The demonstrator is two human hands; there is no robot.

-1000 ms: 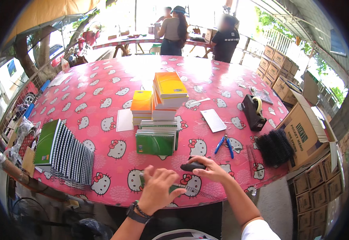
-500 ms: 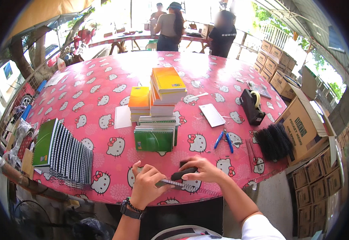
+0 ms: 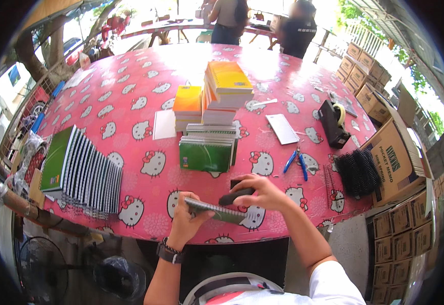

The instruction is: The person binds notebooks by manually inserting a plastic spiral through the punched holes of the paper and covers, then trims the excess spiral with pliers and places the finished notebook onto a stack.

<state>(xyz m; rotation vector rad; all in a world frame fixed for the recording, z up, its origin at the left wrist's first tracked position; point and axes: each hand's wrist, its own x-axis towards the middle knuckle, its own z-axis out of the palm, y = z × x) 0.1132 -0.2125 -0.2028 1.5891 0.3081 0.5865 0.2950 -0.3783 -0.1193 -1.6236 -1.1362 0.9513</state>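
Note:
My left hand (image 3: 185,219) grips a small green notebook (image 3: 222,215) close to the table's near edge, fingers and thumb closed on its left end. A dark wire coil (image 3: 254,219) runs along the notebook's punched edge and sticks out past its right end. In my right hand (image 3: 263,193) is a black, rounded, block-like object (image 3: 236,196), whose kind I cannot make out. It sits just above the coiled edge; whether it touches the coil is unclear. Beyond my hands stands a row of green spiral notebooks (image 3: 204,155).
Left stands a tall stack of green notebooks (image 3: 54,165); orange-covered notebooks (image 3: 228,76) are piled mid-table. Toward the right lie a white spiral pad (image 3: 283,129), blue-handled pliers (image 3: 297,163), a tape dispenser (image 3: 333,124), black coils (image 3: 355,173) and a cardboard box (image 3: 392,161). People stand beyond.
The notebook has tilted, so more of its green cover shows, and less coil sticks out at its right end. My left hand has shifted its hold. The whole view has also shifted.

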